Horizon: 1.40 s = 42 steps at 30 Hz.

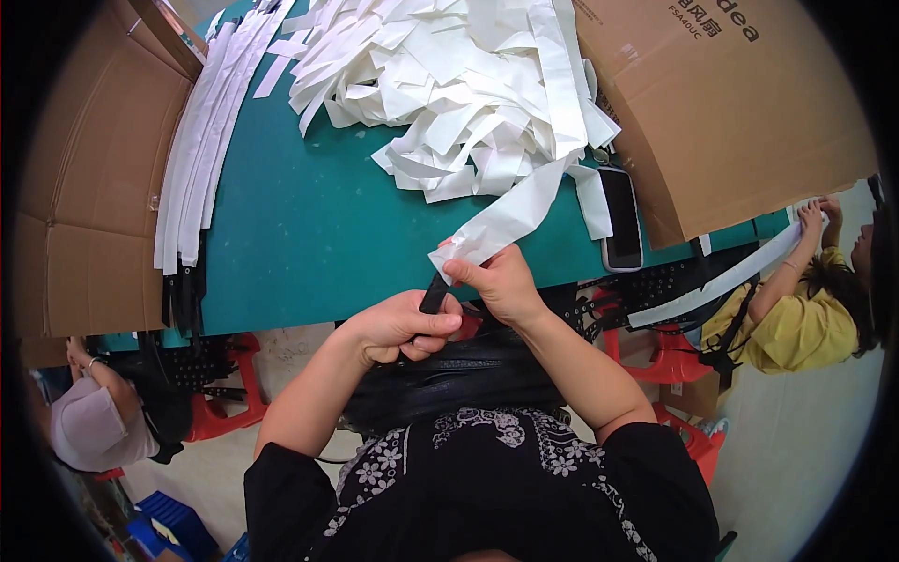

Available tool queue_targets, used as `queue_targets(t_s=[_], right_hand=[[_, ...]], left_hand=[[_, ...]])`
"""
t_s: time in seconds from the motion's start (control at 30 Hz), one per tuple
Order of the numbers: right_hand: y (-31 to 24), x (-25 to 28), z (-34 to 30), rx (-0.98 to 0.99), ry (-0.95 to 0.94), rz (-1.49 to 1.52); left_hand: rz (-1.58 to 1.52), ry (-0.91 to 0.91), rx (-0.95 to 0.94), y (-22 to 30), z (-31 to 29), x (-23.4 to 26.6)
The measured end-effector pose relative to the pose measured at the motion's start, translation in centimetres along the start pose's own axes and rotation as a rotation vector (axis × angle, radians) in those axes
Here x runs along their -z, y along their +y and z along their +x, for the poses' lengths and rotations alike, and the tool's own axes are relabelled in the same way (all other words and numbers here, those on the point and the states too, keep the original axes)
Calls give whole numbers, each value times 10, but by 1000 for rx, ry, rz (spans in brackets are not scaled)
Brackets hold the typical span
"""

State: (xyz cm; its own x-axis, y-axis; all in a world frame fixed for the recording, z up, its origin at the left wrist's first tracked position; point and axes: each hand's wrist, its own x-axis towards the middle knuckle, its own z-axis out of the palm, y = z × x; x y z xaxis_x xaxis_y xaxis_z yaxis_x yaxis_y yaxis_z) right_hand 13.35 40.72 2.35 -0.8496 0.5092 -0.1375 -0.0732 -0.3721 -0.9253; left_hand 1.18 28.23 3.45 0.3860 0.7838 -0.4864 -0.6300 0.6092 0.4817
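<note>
Close to the front edge of the table, my left hand (405,326) is closed around a black belt (434,294) whose end points up and away from me. My right hand (498,284) pinches the near end of a long white paper sleeve (515,220). The belt's tip meets the sleeve's mouth, and how far it reaches inside is hidden. From there the sleeve runs up toward a big heap of flat white sleeves (440,84). A bundle of black belts (440,375), some with eyelets, lies across my lap.
Sleeved belts (201,159) lie in a row at the left, beside a cardboard sheet (103,178). On the right are a phone (620,211) and a large cardboard box (721,112) on the green table (300,225). Two co-workers sit at either side, near red stools (670,363).
</note>
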Motion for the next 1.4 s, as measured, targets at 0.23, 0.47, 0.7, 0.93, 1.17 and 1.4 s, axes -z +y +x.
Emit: queue_targets(t_s=[0.23,0.47,0.7,0.93,1.17,1.4], right_hand=[[-8,3,-3,-137,-132,-99],[7,-14,-6,-138,-85,-113],[-4,-6,18,-141,-55,-69],[38,-76,8,-295,-283,171],[54,-91,8,-256,-205,106],[46,-118,23,-306,-267,129]], left_hand=[[144,14,109,9,1,2],[201,-24,137,24,5,12],[851,263,-192,-5,-57,41],[503,282,-130,-2,-88,39],[814,387,-113,-47,-140,79],[721,429,-365,-50,-151,75]])
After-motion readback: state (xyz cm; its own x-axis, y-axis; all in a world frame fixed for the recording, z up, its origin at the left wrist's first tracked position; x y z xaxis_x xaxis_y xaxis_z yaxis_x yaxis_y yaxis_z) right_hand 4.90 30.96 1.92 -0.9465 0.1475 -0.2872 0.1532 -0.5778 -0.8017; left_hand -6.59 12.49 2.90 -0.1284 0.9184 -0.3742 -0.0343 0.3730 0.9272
